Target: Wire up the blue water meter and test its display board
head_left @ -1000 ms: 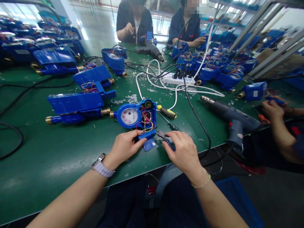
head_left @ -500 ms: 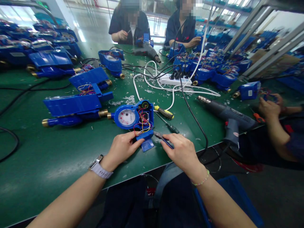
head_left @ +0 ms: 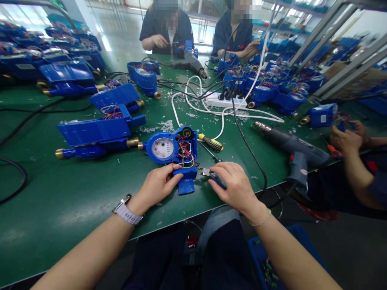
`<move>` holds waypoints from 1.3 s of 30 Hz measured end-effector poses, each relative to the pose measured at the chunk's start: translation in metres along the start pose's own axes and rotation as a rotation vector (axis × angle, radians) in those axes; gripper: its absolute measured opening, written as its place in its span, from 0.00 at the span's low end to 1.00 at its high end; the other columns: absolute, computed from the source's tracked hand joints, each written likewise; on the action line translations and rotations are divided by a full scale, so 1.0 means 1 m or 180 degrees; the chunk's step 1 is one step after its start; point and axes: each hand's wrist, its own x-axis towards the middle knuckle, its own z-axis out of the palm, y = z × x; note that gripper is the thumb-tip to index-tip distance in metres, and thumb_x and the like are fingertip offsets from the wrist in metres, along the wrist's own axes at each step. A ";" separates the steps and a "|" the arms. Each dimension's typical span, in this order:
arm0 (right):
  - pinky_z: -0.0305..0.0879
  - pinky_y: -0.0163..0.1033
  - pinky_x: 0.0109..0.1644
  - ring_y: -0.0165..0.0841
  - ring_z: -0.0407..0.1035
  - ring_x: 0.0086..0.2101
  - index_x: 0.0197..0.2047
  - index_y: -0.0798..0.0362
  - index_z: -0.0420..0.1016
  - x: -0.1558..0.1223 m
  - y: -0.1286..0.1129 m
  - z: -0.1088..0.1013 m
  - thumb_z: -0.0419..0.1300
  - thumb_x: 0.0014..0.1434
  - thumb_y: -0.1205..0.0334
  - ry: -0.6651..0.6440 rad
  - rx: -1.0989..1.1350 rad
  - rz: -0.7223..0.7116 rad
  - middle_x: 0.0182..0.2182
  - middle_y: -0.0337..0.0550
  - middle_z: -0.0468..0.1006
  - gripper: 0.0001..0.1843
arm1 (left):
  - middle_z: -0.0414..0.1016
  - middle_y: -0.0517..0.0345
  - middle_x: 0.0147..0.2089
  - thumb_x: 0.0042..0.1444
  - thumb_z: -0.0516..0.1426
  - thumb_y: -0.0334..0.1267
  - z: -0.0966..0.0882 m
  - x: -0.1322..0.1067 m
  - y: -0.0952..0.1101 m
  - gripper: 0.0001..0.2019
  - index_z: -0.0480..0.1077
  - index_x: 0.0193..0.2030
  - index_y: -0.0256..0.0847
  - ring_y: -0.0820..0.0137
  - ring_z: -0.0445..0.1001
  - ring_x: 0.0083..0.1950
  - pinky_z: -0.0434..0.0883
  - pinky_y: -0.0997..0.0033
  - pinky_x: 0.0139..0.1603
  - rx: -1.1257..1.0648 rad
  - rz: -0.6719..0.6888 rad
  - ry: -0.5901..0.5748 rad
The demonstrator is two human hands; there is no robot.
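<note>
A blue water meter (head_left: 162, 148) with a round dial lies on the green table, its wiring compartment uncovered and red, white and yellow wires coming out. Those wires run to a small blue cover piece (head_left: 185, 173) at its near side. My left hand (head_left: 158, 183) pinches the left end of this cover between thumb and fingers. In my right hand (head_left: 234, 184) is a pair of cutting pliers (head_left: 206, 172), handles partly hidden by the fingers. Their jaws point left, close to the cover's right end; whether they touch a wire I cannot tell.
Behind the meter lie a yellow-black screwdriver (head_left: 211, 142) and a thinner one (head_left: 215, 158). A heat gun (head_left: 292, 143) rests at right, near a co-worker's hands (head_left: 347, 139). A white power strip (head_left: 225, 100), cables and several blue meters (head_left: 93, 131) occupy the table.
The pliers have turned so their jaws show flatter, and my right hand has shifted slightly right. The blue cover has rotated a little in my left hand. The view has drifted slightly.
</note>
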 end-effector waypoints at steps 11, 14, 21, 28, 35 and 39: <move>0.57 0.45 0.43 0.41 0.66 0.40 0.44 0.57 0.74 0.024 0.011 -0.014 0.57 0.63 0.61 -0.0570 -0.0856 -0.0845 0.40 0.50 0.76 0.10 | 0.80 0.54 0.35 0.63 0.54 0.43 -0.002 0.003 -0.002 0.14 0.72 0.50 0.38 0.73 0.70 0.25 0.66 0.73 0.28 -0.0051 0.0015 -0.0112; 0.55 0.44 0.41 0.40 0.66 0.38 0.44 0.57 0.75 0.026 0.013 -0.015 0.56 0.64 0.61 -0.0624 -0.0897 -0.0931 0.39 0.49 0.76 0.10 | 0.80 0.55 0.34 0.63 0.54 0.43 -0.001 0.004 -0.002 0.14 0.72 0.49 0.38 0.72 0.70 0.25 0.66 0.73 0.28 -0.0091 0.0013 -0.0090; 0.54 0.43 0.39 0.39 0.66 0.37 0.44 0.58 0.75 0.024 0.016 -0.012 0.56 0.65 0.61 -0.0464 -0.0932 -0.1057 0.38 0.49 0.76 0.10 | 0.78 0.57 0.31 0.62 0.54 0.42 0.000 0.004 -0.004 0.13 0.72 0.48 0.38 0.73 0.70 0.24 0.65 0.74 0.27 -0.0096 0.0008 -0.0042; 0.55 0.44 0.40 0.39 0.67 0.38 0.44 0.58 0.75 0.012 0.012 -0.001 0.54 0.66 0.62 -0.0098 -0.1008 -0.0928 0.38 0.49 0.77 0.11 | 0.76 0.60 0.28 0.62 0.55 0.41 0.000 0.005 -0.003 0.12 0.72 0.48 0.38 0.74 0.68 0.22 0.63 0.75 0.25 -0.0105 0.0024 -0.0006; 0.55 0.43 0.41 0.40 0.66 0.38 0.44 0.56 0.74 0.016 0.011 -0.009 0.57 0.64 0.61 -0.0352 -0.0869 -0.0805 0.39 0.47 0.77 0.10 | 0.79 0.56 0.34 0.62 0.55 0.42 0.000 0.003 -0.005 0.13 0.72 0.50 0.39 0.71 0.73 0.27 0.68 0.72 0.30 0.0036 0.0057 -0.0042; 0.54 0.42 0.40 0.39 0.65 0.38 0.43 0.55 0.74 0.029 0.014 -0.023 0.61 0.61 0.60 -0.0891 -0.0868 -0.0826 0.39 0.46 0.76 0.09 | 0.80 0.53 0.43 0.63 0.54 0.42 -0.001 0.004 -0.006 0.12 0.72 0.50 0.42 0.66 0.78 0.38 0.72 0.68 0.38 0.0079 0.0275 -0.0074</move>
